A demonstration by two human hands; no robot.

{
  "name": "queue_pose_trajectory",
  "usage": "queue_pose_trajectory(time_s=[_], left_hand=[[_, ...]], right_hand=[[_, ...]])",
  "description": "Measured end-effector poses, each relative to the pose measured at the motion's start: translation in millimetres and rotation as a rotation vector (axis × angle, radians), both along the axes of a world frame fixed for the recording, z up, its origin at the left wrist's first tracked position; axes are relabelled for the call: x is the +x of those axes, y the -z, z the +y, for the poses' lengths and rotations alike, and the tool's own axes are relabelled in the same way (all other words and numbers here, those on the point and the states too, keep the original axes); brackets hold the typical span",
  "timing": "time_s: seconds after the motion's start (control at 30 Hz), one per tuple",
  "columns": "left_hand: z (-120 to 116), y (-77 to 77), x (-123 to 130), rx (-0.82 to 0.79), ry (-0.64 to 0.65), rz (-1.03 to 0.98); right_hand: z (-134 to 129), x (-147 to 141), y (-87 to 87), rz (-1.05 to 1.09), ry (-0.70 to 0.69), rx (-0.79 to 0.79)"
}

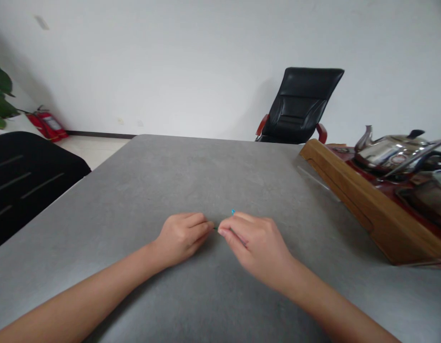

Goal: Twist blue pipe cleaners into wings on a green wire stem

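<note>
A short length of a thin, dark green strand [215, 228] shows in the small gap between my two hands, just above the grey table [213, 181]. My left hand [182, 237] is closed, with thumb and fingertips pinched at the strand's left end. From the other side, my right hand [258, 240] pinches it between thumb and forefinger. Most of the strand is hidden in the fingers, so its exact kind cannot be made out. A tiny bright blue piece [233, 211] peeks out just beyond my right hand's knuckles; whether it joins the strand is unclear.
At the right stands a wooden tea tray [363, 205] carrying a shiny metal kettle [392, 150]. A black office chair [301, 105] is behind the table's far edge. Another black chair [34, 176], red fire extinguishers [50, 125] and a leafy plant [0, 90] are at the left.
</note>
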State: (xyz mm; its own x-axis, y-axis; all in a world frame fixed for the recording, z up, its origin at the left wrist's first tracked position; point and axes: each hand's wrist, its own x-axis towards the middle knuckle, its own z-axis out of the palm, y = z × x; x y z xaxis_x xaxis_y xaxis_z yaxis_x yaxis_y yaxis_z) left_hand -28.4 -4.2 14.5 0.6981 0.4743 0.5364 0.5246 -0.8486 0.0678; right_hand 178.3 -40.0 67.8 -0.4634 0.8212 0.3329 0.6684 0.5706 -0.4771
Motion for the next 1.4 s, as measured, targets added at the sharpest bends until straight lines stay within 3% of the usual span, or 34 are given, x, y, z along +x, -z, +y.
queue_pose_trajectory(time_s=[0.23, 0.53, 0.8, 0.97, 1.07, 1.23, 1.4], left_hand=[[1.5, 2.6, -3.3, -0.035, -0.113, -0.091], [1.0, 0.9, -2.0, -0.128, -0.192, -0.198], [0.8, 1.1, -1.5, -0.172, -0.144, -0.285], [-0.9, 1.2, -2.3, -0.140, -0.061, -0.295], [-1.2, 0.2, -2.5, -0.084, 0.027, -0.257], [-1.1, -3.0, -1.6, -0.003, 0.153, -0.153], [-2.3, -5.4, -0.6, 0.043, 0.197, -0.048]], right_hand=[[-16.3, -11.2, 6.1, -0.300, -0.044, 0.127], [-9.6, -17.9, 25.1, -0.374, 0.018, 0.006], [12.9, -11.0, 47.4, -0.058, 0.062, -0.221], [26.0, -4.5, 64.2, 0.198, 0.110, -0.390], [34.5, 0.5, 70.1, 0.362, 0.055, -0.465], [45.5, 5.3, 71.4, 0.464, 0.051, -0.588], [48.3, 6.7, 64.7, 0.487, 0.049, -0.639]])
